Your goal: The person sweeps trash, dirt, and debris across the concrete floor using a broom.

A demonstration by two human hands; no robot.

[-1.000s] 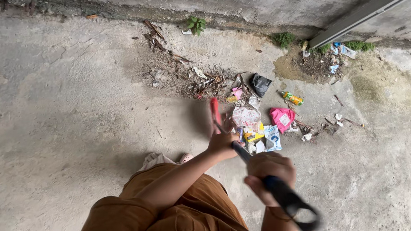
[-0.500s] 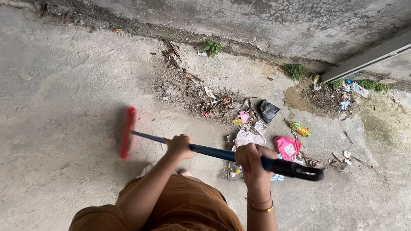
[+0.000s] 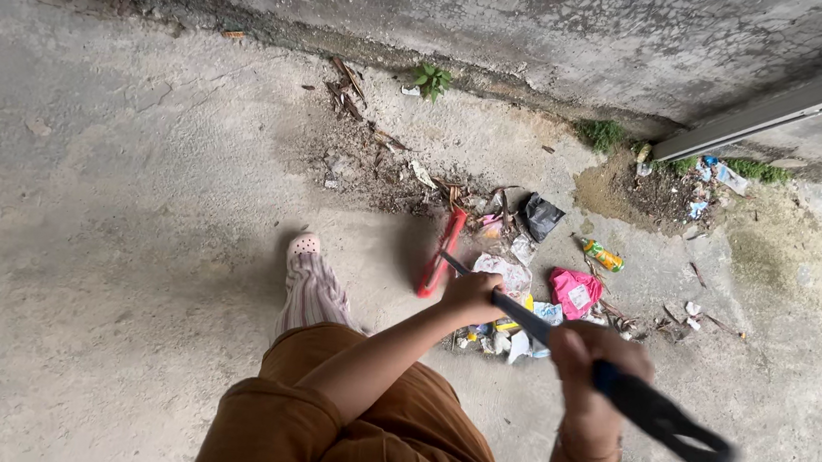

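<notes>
While both hands clasp it, left hand (image 3: 472,295) mid-shaft, right hand (image 3: 591,361) by the black grip, the broom (image 3: 441,252) seems light, stiff and easily swung.

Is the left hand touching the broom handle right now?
Touching. The head view shows the left hand wrapped around the broom handle, fingers closed over it, just behind the red broom head.
</notes>
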